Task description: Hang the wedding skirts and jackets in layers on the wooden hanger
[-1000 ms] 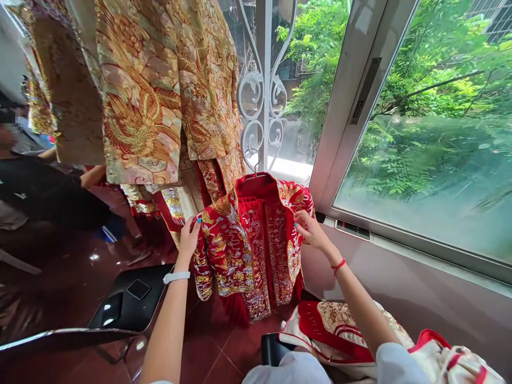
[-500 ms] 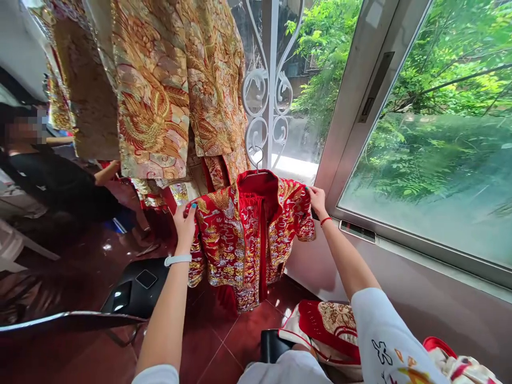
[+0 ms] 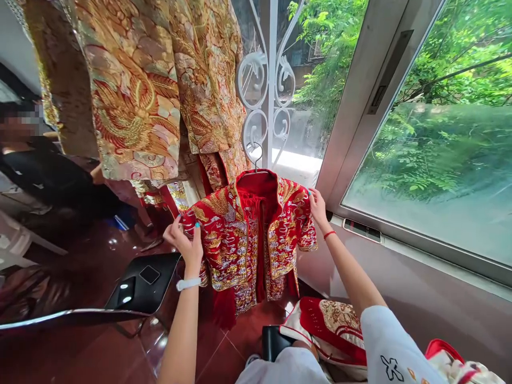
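Well, beside the large gold garments (image 3: pixel 136 106), the red jacket (image 3: pixel 228 245) hangs in front of me, gaping over a red inner piece (image 3: pixel 245 298). My right hand (image 3: pixel 318 208) pinches one shoulder; my left hand (image 3: pixel 187 242) lies at the other (whether it grips cloth, I can't tell). Getting it onto the hanger (image 3: pixel 256 166) looks done; the front is unfastened, the sleeves hang unevenly, so straightening seems unfinished.

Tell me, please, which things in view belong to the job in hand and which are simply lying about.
In use:
- red embroidered jacket
- hanger inside it
- left hand and right hand, at its shoulders

Lying about:
- phone-like device on the sill
- white-and-red garment
- black chair
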{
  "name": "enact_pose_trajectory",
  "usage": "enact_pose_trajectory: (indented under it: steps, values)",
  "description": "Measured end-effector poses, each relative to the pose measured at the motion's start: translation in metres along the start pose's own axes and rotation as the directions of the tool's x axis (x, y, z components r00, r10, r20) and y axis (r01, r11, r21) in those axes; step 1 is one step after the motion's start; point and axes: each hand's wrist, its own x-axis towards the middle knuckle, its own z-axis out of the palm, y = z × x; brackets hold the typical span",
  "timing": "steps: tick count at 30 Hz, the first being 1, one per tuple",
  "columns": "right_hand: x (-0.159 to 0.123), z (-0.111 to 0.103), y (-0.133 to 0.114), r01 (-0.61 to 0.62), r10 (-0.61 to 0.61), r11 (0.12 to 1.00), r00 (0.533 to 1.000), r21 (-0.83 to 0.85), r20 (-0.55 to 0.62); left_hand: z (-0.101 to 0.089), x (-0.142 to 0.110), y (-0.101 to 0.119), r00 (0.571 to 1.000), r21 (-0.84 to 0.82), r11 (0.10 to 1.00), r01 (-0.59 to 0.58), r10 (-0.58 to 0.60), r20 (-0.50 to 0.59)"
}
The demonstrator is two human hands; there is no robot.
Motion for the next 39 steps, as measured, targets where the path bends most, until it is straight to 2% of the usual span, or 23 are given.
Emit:
enact_pose_trajectory:
  steps: [2, 3, 4, 6, 9, 11, 12, 14, 16, 19, 21, 22, 25, 27, 30, 33, 36, 38, 39]
  values:
    - [-0.037, 0.004, -0.017, 0.017, -0.022, 1.000, 0.975, -0.025, -0.221, -0.002, -0.034, 0.009, 0.997, 0.096, 0.993, -0.071, 0.072, -0.006]
    - [-0.058, 0.010, -0.027, 0.022, -0.032, 0.999, 0.963, -0.039, -0.269, 0.001, -0.053, 0.014, 0.994, 0.127, 0.986, -0.108, 0.104, 0.038]
    - [-0.081, 0.019, -0.037, 0.034, -0.041, 0.999, 0.975, -0.038, -0.219, 0.008, -0.071, 0.019, 0.987, 0.140, 0.980, -0.140, 0.126, 0.098]
    - [-0.119, 0.043, -0.055, 0.088, -0.090, 0.993, 0.996, -0.078, -0.018, 0.030, -0.099, 0.027, 0.965, 0.138, 0.975, -0.177, 0.144, 0.219]
    - [-0.142, 0.079, -0.069, 0.122, -0.104, 0.952, 0.991, -0.280, 0.079, 0.067, -0.108, 0.036, 0.944, 0.147, 0.980, -0.133, 0.080, 0.321]
    - [-0.138, 0.088, -0.069, 0.129, -0.094, 0.924, 0.989, -0.360, 0.113, 0.080, -0.096, 0.038, 0.924, 0.146, 0.987, -0.061, 0.000, 0.383]
    - [-0.133, 0.086, -0.067, 0.141, -0.095, 0.919, 0.986, -0.369, 0.139, 0.080, -0.089, 0.037, 0.904, 0.132, 0.991, -0.032, -0.028, 0.426]
    - [-0.124, 0.072, -0.064, 0.176, -0.119, 0.924, 0.976, -0.338, 0.183, 0.071, -0.078, 0.036, 0.868, 0.079, 0.997, -0.004, -0.036, 0.496]
    - [-0.120, 0.050, -0.064, 0.196, -0.148, 0.941, 0.972, -0.276, 0.184, 0.055, -0.078, 0.038, 0.865, 0.015, 1.000, 0.007, -0.013, 0.502]
    - [-0.121, 0.021, -0.073, 0.174, -0.162, 0.959, 0.984, -0.224, 0.068, 0.041, -0.104, 0.049, 0.887, -0.068, 0.997, 0.037, -0.001, 0.463]
    - [-0.124, 0.013, -0.079, 0.143, -0.149, 0.961, 0.989, -0.236, -0.010, 0.047, -0.126, 0.061, 0.875, -0.090, 0.994, 0.062, -0.010, 0.485]
    - [-0.126, 0.014, -0.080, 0.130, -0.137, 0.958, 0.991, -0.255, -0.007, 0.054, -0.135, 0.068, 0.861, -0.083, 0.994, 0.074, -0.022, 0.507]
    - [-0.130, 0.030, -0.076, 0.141, -0.085, 0.933, 0.981, -0.331, 0.176, 0.076, -0.141, 0.085, 0.824, -0.047, 0.994, 0.095, -0.052, 0.564]
    - [-0.132, 0.042, -0.070, 0.195, -0.077, 0.916, 0.943, -0.350, 0.323, 0.082, -0.130, 0.096, 0.815, -0.079, 0.994, 0.076, -0.016, 0.579]
    - [-0.130, 0.054, -0.065, 0.300, -0.135, 0.908, 0.870, -0.292, 0.474, 0.078, -0.110, 0.108, 0.819, -0.187, 0.982, 0.024, 0.088, 0.567]
    - [-0.125, 0.058, -0.065, 0.355, -0.181, 0.905, 0.819, -0.234, 0.545, 0.077, -0.101, 0.115, 0.822, -0.274, 0.961, -0.028, 0.178, 0.540]
    - [-0.119, 0.056, -0.064, 0.351, -0.167, 0.910, 0.795, -0.218, 0.583, 0.082, -0.104, 0.114, 0.817, -0.311, 0.949, -0.041, 0.211, 0.536]
    - [-0.112, 0.049, -0.058, 0.322, -0.169, 0.934, 0.782, -0.156, 0.600, 0.079, -0.106, 0.111, 0.796, -0.332, 0.941, -0.070, 0.254, 0.549]
    - [-0.107, 0.043, -0.053, 0.289, -0.179, 0.952, 0.790, -0.100, 0.586, 0.074, -0.104, 0.108, 0.777, -0.349, 0.931, -0.110, 0.299, 0.553]
